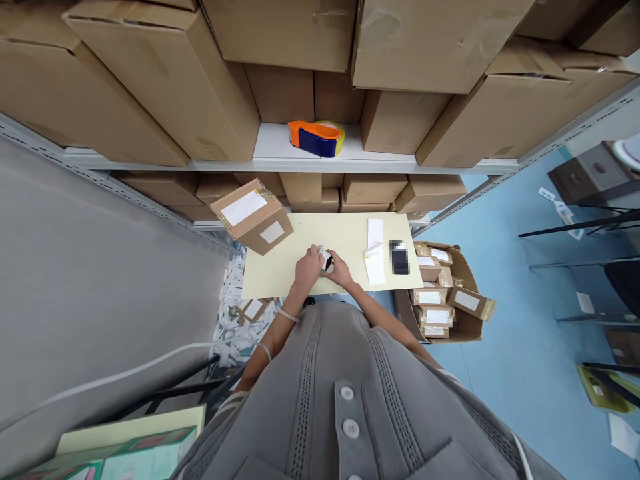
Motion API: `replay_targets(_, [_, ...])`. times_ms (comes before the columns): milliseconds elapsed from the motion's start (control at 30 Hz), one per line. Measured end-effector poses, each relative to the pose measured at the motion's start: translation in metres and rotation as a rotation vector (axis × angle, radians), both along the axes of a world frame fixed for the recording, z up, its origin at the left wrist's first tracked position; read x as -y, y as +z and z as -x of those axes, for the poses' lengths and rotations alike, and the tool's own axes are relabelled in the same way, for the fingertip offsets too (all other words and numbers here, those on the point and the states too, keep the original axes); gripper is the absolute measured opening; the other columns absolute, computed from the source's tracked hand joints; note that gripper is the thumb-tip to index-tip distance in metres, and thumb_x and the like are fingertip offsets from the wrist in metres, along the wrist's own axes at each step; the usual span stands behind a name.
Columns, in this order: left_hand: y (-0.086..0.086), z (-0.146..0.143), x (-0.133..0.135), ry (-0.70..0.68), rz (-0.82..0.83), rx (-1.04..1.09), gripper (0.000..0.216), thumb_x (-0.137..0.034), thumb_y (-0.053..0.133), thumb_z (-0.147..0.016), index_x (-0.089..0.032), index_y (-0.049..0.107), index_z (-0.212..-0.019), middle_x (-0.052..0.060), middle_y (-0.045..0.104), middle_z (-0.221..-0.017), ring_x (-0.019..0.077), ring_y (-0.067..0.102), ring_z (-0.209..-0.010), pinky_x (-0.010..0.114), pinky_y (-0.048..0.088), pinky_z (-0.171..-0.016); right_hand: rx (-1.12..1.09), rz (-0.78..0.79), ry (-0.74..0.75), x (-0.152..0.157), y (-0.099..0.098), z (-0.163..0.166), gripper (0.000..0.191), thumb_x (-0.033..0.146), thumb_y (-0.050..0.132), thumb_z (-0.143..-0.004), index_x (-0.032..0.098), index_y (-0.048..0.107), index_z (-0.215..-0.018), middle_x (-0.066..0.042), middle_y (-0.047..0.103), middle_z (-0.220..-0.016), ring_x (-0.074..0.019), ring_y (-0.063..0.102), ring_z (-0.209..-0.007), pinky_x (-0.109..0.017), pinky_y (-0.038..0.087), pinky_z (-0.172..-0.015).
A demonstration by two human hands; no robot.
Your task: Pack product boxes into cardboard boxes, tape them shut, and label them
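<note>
My left hand [309, 268] and my right hand [340, 271] meet over the cream tabletop [345, 233]. Between them is a small object, white with a dark part [327, 261], too small to name. The fingers of both hands are closed round it, left hand on its white side, right hand by the dark part. Left of the hands, a cardboard box [260, 217] with white labels sits tilted in view on the tabletop. To the right lie white paper sheets [375, 252] and a dark, pixel-blurred item [399, 258].
A tape dispenser [316, 138], orange and blue, lies on the shelf [273, 143] among stacked cartons. On the floor at right, an open carton [469, 273] holds several small labelled boxes. Paper strips [230, 300] litter the floor at left. A white cable [145, 363] hangs across the left side.
</note>
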State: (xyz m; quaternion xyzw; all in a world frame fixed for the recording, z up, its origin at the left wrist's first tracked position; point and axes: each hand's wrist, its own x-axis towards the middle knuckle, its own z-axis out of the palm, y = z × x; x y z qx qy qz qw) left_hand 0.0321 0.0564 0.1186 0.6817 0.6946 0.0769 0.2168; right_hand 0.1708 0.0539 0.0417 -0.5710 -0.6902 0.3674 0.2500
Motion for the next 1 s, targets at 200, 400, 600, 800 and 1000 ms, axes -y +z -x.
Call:
replay_targets(200, [-0.023, 0.049, -0.005, 0.398, -0.113, 0.476, 0.026, -0.029, 0.037, -0.098, -0.017, 0.047, -0.12, 0.012, 0.062, -0.113, 0.0207, 0.067, -0.094, 0.034, 0.056, -0.077, -0.022, -0.01, 0.03, 0.0, 0.0, 0.0, 0.068, 0.031, 0.072, -0.07, 0.029, 0.043, -0.132, -0.003, 0.06, -0.128, -0.0202, 0.064, -0.103, -0.035, 0.053, -0.09])
replay_targets(400, [-0.014, 0.048, 0.002, 0.123, -0.453, 0.116, 0.034, -0.007, 0.048, -0.085, -0.02, 0.058, -0.115, 0.015, 0.043, -0.145, 0.0307, 0.032, -0.143, 0.059, 0.022, -0.117, -0.023, -0.028, 0.013, 0.003, -0.001, 0.005, 0.069, 0.031, 0.072, -0.07, 0.029, 0.043, -0.133, -0.003, 0.06, -0.128, -0.0211, 0.064, -0.105, -0.037, 0.054, -0.091])
replay_targets(600, [-0.015, 0.035, 0.008, -0.338, -0.414, 0.03, 0.029, -0.009, 0.04, -0.09, -0.022, 0.066, -0.091, 0.007, 0.061, -0.128, 0.0267, 0.038, -0.141, 0.061, 0.005, -0.122, -0.027, -0.013, -0.009, 0.005, 0.0, 0.005, 0.067, 0.031, 0.072, -0.071, 0.031, 0.043, -0.131, -0.002, 0.061, -0.125, -0.0201, 0.064, -0.101, -0.037, 0.055, -0.089])
replay_targets(800, [-0.013, 0.035, 0.008, -0.304, -0.372, 0.046, 0.032, -0.024, 0.035, -0.098, -0.02, 0.065, -0.102, 0.009, 0.064, -0.12, 0.0264, 0.047, -0.133, 0.058, 0.005, -0.123, -0.024, -0.027, -0.016, 0.012, 0.001, 0.007, 0.069, 0.031, 0.071, -0.071, 0.03, 0.041, -0.133, -0.002, 0.059, -0.129, -0.0205, 0.064, -0.104, -0.036, 0.055, -0.089])
replay_targets(1000, [-0.009, 0.04, 0.011, -0.284, -0.269, 0.124, 0.026, -0.029, 0.043, -0.095, -0.023, 0.067, -0.092, 0.007, 0.063, -0.112, 0.0223, 0.057, -0.114, 0.053, 0.006, -0.124, 0.004, 0.034, -0.079, 0.015, 0.002, 0.009, 0.073, 0.022, 0.07, -0.069, 0.029, 0.038, -0.134, -0.004, 0.06, -0.126, -0.0212, 0.066, -0.099, -0.038, 0.055, -0.088])
